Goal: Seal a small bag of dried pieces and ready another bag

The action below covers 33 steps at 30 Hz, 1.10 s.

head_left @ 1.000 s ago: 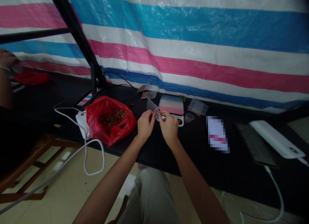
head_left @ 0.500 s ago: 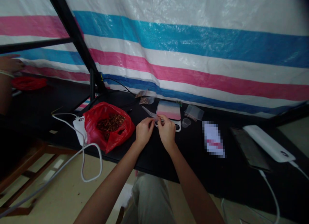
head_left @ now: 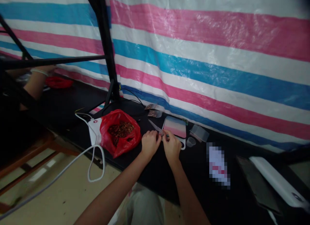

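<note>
The left hand [head_left: 150,144] and right hand [head_left: 172,146] sit close together over the desk [head_left: 155,173], fingertips of both pinched on a small clear plastic bag [head_left: 156,127] that slants up and away to the left. Just behind the hands lies a flat scale [head_left: 174,127] with a small clear cup [head_left: 191,141] beside it. Left of the hands, a red bag [head_left: 120,132] of brown bits lies open.

We see a black table [head_left: 169,173]. On it lie a red bag [head_left: 121,133], a small scale [head_left: 174,128], a clear cup [head_left: 191,141] and a white power bank [head_left: 278,181].
</note>
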### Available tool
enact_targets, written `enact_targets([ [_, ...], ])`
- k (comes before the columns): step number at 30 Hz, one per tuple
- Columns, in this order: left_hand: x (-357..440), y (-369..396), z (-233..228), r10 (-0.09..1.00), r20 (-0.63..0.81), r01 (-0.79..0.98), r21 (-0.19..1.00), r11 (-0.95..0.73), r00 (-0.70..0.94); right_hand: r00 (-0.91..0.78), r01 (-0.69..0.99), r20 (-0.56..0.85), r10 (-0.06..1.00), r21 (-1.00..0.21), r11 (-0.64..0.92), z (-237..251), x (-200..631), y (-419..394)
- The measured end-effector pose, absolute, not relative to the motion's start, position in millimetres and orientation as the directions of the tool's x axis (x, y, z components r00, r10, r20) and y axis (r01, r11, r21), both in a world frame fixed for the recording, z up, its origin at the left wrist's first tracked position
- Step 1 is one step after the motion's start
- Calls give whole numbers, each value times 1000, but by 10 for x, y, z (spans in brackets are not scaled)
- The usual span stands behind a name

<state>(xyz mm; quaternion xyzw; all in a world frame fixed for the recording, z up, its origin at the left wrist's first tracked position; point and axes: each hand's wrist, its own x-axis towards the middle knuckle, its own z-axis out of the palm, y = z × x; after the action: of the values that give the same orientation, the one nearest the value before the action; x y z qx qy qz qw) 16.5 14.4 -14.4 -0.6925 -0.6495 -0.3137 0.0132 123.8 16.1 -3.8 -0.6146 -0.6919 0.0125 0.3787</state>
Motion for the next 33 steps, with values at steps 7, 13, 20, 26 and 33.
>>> enact_targets([
  [7,189,123,-162,860,496,854,389,-346,122,32,875,551,834,-419,242,-59,1303,176],
  [13,153,96,-190,798,602,854,412,-316,5,194,826,541,818,-540,162,-53,1357,213],
  [20,125,87,-166,727,686,815,407,-413,25,195,778,581,790,-582,236,-95,1384,251],
  [26,69,26,-83,717,670,831,499,-245,-191,29,816,695,718,-431,384,-161,1375,235],
  [33,9,50,-118,661,728,813,267,-517,181,-34,847,613,789,-401,348,-187,1382,231],
])
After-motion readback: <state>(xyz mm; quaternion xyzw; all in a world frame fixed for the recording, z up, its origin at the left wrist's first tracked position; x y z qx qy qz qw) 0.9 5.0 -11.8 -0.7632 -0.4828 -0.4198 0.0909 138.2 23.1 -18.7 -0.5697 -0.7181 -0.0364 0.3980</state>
